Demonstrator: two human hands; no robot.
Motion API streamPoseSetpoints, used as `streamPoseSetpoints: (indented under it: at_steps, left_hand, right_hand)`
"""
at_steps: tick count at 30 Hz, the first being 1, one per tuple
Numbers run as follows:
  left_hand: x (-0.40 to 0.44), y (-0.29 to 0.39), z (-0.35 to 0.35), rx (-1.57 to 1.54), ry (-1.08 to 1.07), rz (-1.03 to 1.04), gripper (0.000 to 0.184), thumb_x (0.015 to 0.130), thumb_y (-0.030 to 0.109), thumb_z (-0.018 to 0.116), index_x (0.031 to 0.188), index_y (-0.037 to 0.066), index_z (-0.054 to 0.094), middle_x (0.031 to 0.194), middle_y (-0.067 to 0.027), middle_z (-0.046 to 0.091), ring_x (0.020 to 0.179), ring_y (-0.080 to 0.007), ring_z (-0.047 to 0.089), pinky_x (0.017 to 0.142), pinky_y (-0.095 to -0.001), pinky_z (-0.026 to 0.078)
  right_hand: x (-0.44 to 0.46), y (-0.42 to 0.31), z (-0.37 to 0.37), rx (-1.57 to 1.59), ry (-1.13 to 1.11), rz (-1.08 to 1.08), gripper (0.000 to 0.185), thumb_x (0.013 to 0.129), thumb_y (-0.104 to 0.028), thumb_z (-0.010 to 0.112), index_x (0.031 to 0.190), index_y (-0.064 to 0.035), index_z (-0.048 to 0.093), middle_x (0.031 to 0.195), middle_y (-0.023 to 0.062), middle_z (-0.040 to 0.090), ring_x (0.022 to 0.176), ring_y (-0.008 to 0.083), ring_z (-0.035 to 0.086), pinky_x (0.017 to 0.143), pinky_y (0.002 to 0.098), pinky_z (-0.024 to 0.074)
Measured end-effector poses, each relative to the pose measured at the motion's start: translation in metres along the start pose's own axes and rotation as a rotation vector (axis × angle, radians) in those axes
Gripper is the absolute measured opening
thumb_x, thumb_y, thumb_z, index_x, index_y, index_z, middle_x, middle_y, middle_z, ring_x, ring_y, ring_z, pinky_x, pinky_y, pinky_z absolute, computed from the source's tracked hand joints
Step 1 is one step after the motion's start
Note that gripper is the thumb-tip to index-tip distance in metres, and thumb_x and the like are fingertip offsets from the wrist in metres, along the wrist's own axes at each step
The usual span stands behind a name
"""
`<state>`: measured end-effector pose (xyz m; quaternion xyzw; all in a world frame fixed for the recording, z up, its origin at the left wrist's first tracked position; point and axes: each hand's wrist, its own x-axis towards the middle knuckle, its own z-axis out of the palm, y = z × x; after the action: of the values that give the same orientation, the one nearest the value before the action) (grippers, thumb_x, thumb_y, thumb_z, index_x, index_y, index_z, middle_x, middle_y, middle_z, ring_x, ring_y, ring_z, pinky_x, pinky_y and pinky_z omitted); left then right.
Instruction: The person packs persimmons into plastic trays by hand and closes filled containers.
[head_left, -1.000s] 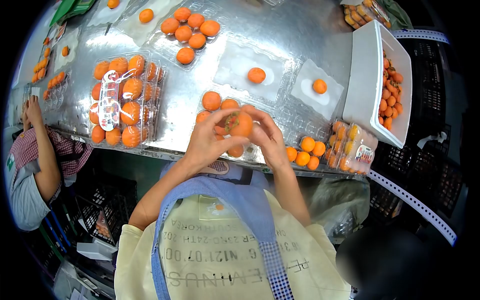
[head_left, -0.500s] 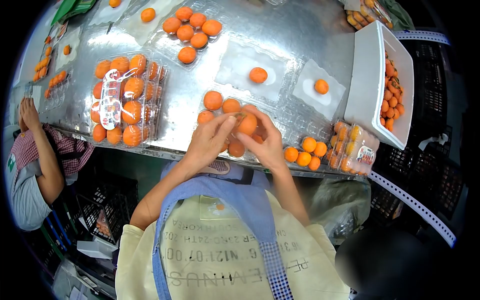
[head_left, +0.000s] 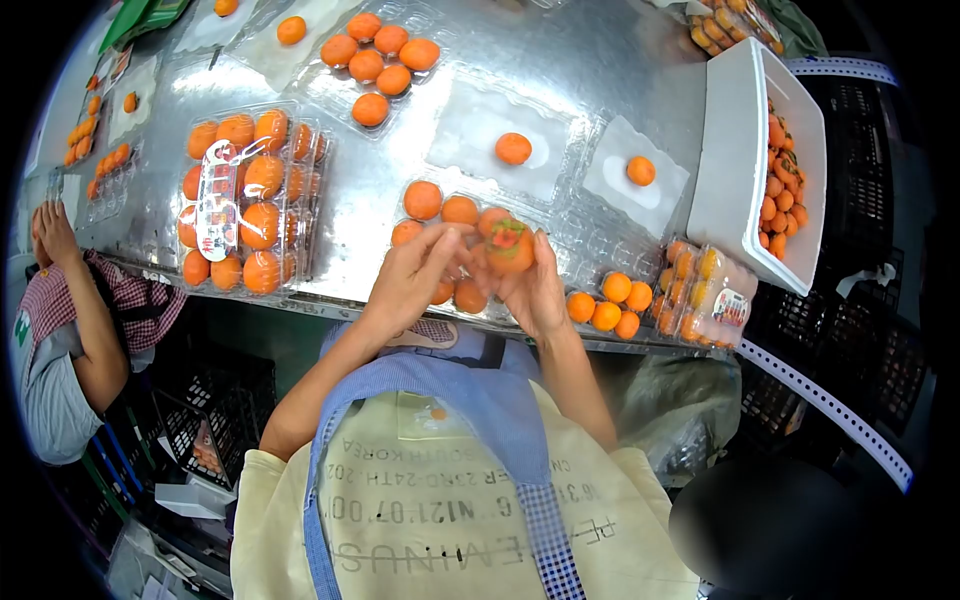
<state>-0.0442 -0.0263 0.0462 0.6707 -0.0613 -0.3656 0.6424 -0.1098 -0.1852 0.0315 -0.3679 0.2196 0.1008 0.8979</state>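
An orange persimmon (head_left: 511, 248), its green calyx turned up, rests in the fingers of my right hand (head_left: 537, 295). Close to its left side is my left hand (head_left: 405, 283), fingers curved, apart and slightly blurred; it holds nothing that I can see. Under both hands sits a clear plastic tray with several persimmons (head_left: 423, 200) in its cups, partly hidden by my fingers. Just right of the hands, smaller orange fruits (head_left: 606, 316) fill part of another clear tray. Beyond the hands, a single persimmon (head_left: 513, 148) lies on a white sheet.
Filled clear packs (head_left: 262, 177) stand stacked on the left of the metal table (head_left: 560, 60). Another tray of persimmons (head_left: 366, 66) is behind. On the right are a labelled pack (head_left: 730, 308) and a white foam box (head_left: 735, 150) of fruit. A co-worker's hands (head_left: 55, 232) show far left.
The persimmon has turned so its calyx faces up and shifted slightly right with my right hand. My left fingers have drawn away from it.
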Motion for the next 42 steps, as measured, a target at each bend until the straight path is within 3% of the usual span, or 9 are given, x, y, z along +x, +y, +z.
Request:
streamPoseSetpoints:
  at_steps: [11,17,19,20,22,25,28,31,42]
  left_hand:
    - [0.000,-0.013,-0.005,-0.015,0.025,0.016,0.028,0.096,0.023,0.047,0.113,0.003,0.058,0.088,-0.0032,0.061,0.078,-0.0089,0.057,0.070,-0.0225,0.047]
    - [-0.001,-0.026,-0.028,-0.078,0.055,0.042,0.027,0.095,0.020,0.048,0.115,0.003,0.057,0.089,-0.0034,0.062,0.074,-0.0064,0.055,0.067,-0.0214,0.046]
    - [-0.005,-0.031,-0.040,-0.075,0.100,0.044,0.027,0.095,0.019,0.049,0.115,0.003,0.057,0.090,-0.0039,0.062,0.073,-0.0063,0.055,0.066,-0.0209,0.045]
    - [-0.006,-0.031,-0.043,-0.077,0.121,0.033,0.027,0.095,0.019,0.049,0.115,0.002,0.057,0.090,-0.0039,0.062,0.073,-0.0064,0.055,0.066,-0.0208,0.045]
    - [-0.007,-0.035,-0.049,-0.091,0.155,0.034,0.028,0.095,0.018,0.050,0.115,0.001,0.057,0.089,-0.0038,0.062,0.073,-0.0066,0.055,0.066,-0.0210,0.046]
    - [-0.011,-0.041,-0.056,-0.154,0.225,0.017,0.027,0.094,0.018,0.050,0.115,0.002,0.057,0.089,-0.0038,0.062,0.073,-0.0065,0.055,0.066,-0.0214,0.046]
    - [-0.015,-0.049,-0.062,-0.184,0.267,0.023,0.026,0.095,0.021,0.050,0.113,0.005,0.059,0.088,-0.0040,0.063,0.073,-0.0070,0.056,0.068,-0.0227,0.047]
    - [-0.018,-0.050,-0.064,-0.194,0.307,-0.012,0.026,0.094,0.020,0.051,0.113,0.005,0.059,0.088,-0.0040,0.063,0.071,-0.0070,0.056,0.067,-0.0225,0.047]
    - [-0.025,-0.059,-0.073,-0.253,0.321,-0.004,0.026,0.092,0.017,0.054,0.113,0.003,0.058,0.090,-0.0050,0.063,0.073,-0.0074,0.057,0.067,-0.0221,0.048]
  right_hand:
    - [-0.002,-0.002,-0.012,0.040,-0.008,0.052,0.049,0.096,-0.051,0.031,0.111,-0.0080,0.048,0.088,0.0064,0.056,0.075,0.0155,0.054,0.068,0.0289,0.0445]
    - [-0.025,-0.146,-0.105,0.128,0.306,-0.646,0.039,0.092,-0.043,0.050,0.104,-0.0065,0.053,0.092,0.0029,0.056,0.079,0.0115,0.057,0.072,0.0281,0.0498]
    - [-0.052,-0.240,-0.200,-0.064,0.119,-0.762,0.061,0.090,-0.051,0.045,0.118,0.0034,0.045,0.099,0.0094,0.057,0.085,0.0165,0.058,0.080,0.0325,0.0512]
    - [-0.049,-0.267,-0.186,-0.115,0.534,-1.013,0.072,0.089,-0.056,0.042,0.125,0.0055,0.038,0.104,0.0151,0.055,0.089,0.0222,0.057,0.083,0.0328,0.0496]
    - [-0.063,-0.314,-0.230,0.250,0.328,-0.952,0.075,0.090,-0.056,0.039,0.132,0.0062,0.030,0.117,0.0251,0.050,0.093,0.0287,0.054,0.087,0.0347,0.0483]
    - [-0.038,-0.279,-0.163,-0.084,0.522,-0.849,0.068,0.093,-0.048,0.041,0.133,0.0064,0.031,0.119,0.0243,0.051,0.089,0.0238,0.055,0.084,0.0309,0.0485]
    - [0.008,-0.185,-0.115,-0.610,0.519,-0.538,0.038,0.089,-0.024,0.055,0.114,0.0044,0.055,0.095,0.0072,0.064,0.073,0.0098,0.054,0.069,0.0221,0.0462]
    - [0.048,-0.086,-0.056,-1.108,0.264,-0.280,0.037,0.082,-0.026,0.064,0.113,-0.0058,0.060,0.092,0.0036,0.066,0.081,0.0126,0.060,0.073,0.0272,0.0477]
    - [0.103,0.008,0.024,-1.893,-0.164,-0.585,0.039,0.065,-0.018,0.074,0.099,-0.0054,0.060,0.092,0.0086,0.057,0.093,0.0255,0.054,0.078,0.0376,0.0466]
